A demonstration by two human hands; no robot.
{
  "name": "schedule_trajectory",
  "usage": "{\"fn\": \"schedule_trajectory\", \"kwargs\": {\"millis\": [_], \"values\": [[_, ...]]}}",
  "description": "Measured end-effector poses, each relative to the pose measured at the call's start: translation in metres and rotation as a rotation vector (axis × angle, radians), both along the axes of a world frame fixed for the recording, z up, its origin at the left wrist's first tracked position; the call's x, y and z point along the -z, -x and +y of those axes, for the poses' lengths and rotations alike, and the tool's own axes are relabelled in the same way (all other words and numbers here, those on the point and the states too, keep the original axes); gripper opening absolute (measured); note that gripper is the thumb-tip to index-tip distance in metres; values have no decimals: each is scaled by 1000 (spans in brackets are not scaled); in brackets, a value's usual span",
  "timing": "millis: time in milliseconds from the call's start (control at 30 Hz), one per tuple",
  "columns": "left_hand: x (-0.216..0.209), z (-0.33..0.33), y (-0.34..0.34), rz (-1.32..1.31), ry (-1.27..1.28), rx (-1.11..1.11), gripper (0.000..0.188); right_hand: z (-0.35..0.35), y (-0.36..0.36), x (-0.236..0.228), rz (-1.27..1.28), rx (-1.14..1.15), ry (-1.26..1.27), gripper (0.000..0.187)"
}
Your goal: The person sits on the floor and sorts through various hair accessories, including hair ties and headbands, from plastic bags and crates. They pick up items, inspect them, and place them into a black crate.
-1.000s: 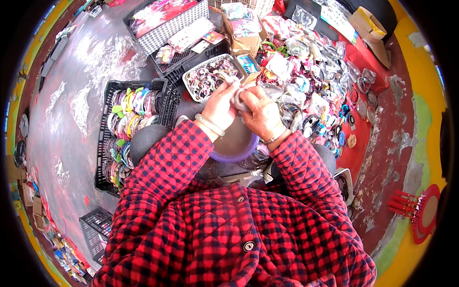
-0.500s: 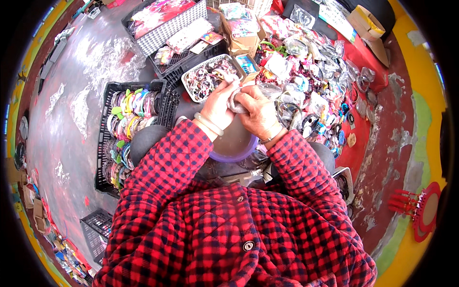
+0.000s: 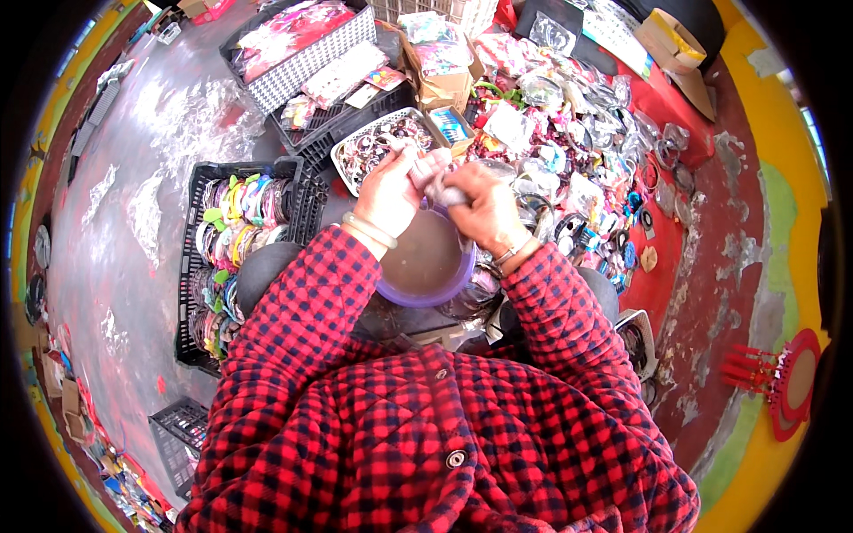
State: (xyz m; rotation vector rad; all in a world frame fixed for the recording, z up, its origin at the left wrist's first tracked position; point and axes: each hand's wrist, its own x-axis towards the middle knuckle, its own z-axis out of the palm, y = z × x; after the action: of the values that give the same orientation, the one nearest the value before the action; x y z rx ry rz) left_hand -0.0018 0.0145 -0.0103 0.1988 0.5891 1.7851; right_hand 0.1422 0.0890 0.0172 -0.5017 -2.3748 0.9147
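My left hand (image 3: pixel 391 191) is raised above a purple basin (image 3: pixel 435 300) of murky water, its fingers closed. Whatever lies between them is too small and blurred to name. Close beside it, my right hand (image 3: pixel 487 206) grips a bunched grey cloth (image 3: pixel 442 189) against the left fingertips. Just beyond the left hand stands a white basket (image 3: pixel 341 171) of hair ties and small accessories. To the right of my hands spreads a large heap of wrapped headbands and hair accessories (image 3: pixel 560 151).
A black crate (image 3: pixel 309 206) with rows of colourful headbands stands on the left. Stacked crates (image 3: pixel 302 75) and a cardboard box (image 3: pixel 444 87) stand at the back. My knees flank the basin. A red round ornament with tassels (image 3: pixel 795 384) is at the far right.
The cloth, which was wrapped about the left fingers, is now bunched mostly in the right hand. Both hands have drawn slightly apart, and more of the basin shows.
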Motion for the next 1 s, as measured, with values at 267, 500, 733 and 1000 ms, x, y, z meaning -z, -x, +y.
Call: {"fn": "schedule_trajectory", "kwargs": {"millis": [267, 500, 733, 1000], "values": [[3, -1, -5, 23, 56, -60, 21, -15, 12, 13, 78, -55, -108, 36], [-8, -3, 8, 20, 12, -59, 29, -5, 5, 17, -96, -95, 52, 28], [-20, -4, -2, 447, 66, 35, 17, 34, -8, 19, 161, 128, 802, 20], [-17, -9, -7, 876, 43, 166, 15, 55, -31, 6, 541, 150, 1401, 20]]}}
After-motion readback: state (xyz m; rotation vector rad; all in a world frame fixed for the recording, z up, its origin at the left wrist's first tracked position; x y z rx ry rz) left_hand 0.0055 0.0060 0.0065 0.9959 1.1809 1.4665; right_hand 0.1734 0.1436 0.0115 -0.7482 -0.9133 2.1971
